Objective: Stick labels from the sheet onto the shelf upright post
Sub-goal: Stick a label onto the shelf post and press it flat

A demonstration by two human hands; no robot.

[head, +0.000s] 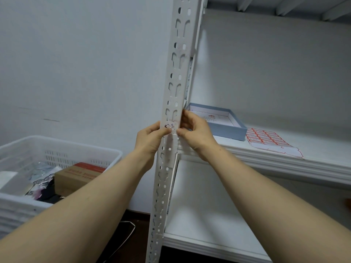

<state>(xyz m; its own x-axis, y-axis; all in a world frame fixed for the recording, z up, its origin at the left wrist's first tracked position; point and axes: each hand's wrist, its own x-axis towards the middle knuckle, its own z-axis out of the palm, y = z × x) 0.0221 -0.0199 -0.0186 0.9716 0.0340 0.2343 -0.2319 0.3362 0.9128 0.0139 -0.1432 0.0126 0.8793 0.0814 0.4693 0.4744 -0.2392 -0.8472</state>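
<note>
- Two thumbs are pressed on the front face of the upright post (190, 42), on or just beside a small red-printed label (171, 127). The fingers (187, 115) of the right hand (196, 132) are curled round the post's right edge and those of the left hand (150, 140) are wrapped behind its left edge, so the post is pinched from both sides.
- The label is seen lying over punched slots, so it may be creased or torn if it is pushed into a hole.
- A skewed or bubbled label may be left if a thumb is lifted before the edges are rubbed down; how well it is stuck cannot be told.
- Skin may be nicked on the slot edges if the fingers are slid along the metal.
- The label sheet (266, 138) is laid flat on the shelf (313, 149), just beside a shallow blue box (226, 130) and near the front lip, where it may be brushed off by a withdrawn hand.
</note>
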